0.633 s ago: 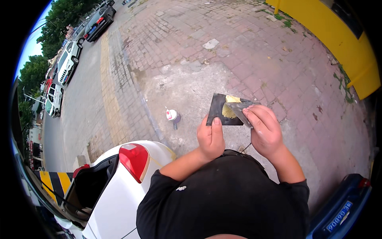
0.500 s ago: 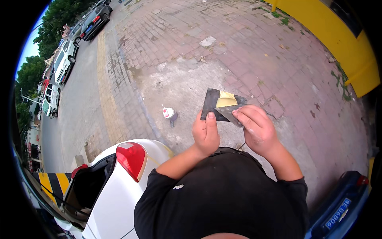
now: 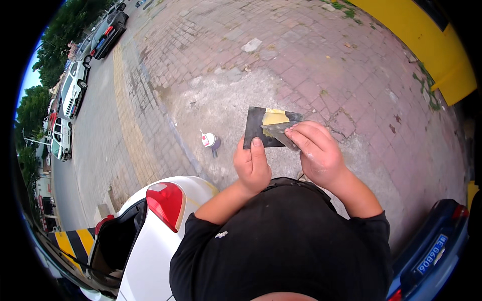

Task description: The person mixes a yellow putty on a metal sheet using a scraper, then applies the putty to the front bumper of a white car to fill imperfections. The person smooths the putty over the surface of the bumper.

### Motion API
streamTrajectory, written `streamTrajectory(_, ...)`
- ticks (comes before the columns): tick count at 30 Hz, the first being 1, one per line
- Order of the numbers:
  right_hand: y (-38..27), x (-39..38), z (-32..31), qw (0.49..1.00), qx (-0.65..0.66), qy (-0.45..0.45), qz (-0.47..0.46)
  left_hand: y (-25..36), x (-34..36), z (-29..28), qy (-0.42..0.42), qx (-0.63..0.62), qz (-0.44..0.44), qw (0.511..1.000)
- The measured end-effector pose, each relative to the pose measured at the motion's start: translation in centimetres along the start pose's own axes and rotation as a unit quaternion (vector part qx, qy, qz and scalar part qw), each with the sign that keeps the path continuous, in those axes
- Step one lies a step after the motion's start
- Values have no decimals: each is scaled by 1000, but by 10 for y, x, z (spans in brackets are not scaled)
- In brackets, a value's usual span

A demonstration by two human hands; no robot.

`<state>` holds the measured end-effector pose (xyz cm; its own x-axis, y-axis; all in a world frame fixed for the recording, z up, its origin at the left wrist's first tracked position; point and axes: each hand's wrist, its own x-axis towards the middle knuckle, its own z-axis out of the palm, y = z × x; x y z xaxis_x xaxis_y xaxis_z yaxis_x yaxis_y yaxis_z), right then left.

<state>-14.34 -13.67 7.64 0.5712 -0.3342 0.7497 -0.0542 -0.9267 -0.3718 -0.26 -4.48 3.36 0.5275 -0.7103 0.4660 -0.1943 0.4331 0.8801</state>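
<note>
My left hand grips a flat black mixing board by its near edge, thumb on top. A patch of yellow filler paste lies on the board's far right part. Between the fingers and thumb of my right hand is a grey putty scraper, slanted over the board with its edge against the paste. The scraper covers part of the board. Both hands are in front of my waist, above the ground.
A white can with a red mark stands on the concrete patch, left of my hands. At the lower left is a white car with its rear opened. A blue car is at the lower right, a yellow structure at the upper right.
The view has shifted slightly, so the hands and board sit a little further left. The scraper has moved slightly over the paste, which looks more spread. Both grips stay the same.
</note>
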Motion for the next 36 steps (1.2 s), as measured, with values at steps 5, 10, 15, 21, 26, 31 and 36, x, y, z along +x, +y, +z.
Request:
streamTrajectory(5, 2, 3, 3, 1000, -1, -11, 26, 3, 3, -2, -11, 45, -6, 999)
streamTrajectory(10, 7, 7, 7, 999, -8, 48, 22, -1, 7, -2, -13, 15, 2, 1000)
streamTrajectory(15, 7, 8, 8, 999, 13, 29, 30, -13, 10, -6, -12, -28, 1, 1000)
streamTrajectory(21, 6, 12, 11, 999, 6, 24, 43, -15, 13, -7, -13, -42, -11, 999)
streamTrajectory(26, 10, 11, 15, 999, -20, 4, 30, -14, 13, -16, -47, 12, -12, 999)
streamTrajectory(31, 12, 14, 18, 999, -17, 21, 21, -19, 10, -13, -14, -49, -13, 999)
streamTrajectory(36, 10, 12, 15, 999, 31, -40, 17, -25, 16, -16, 27, -162, -93, 982)
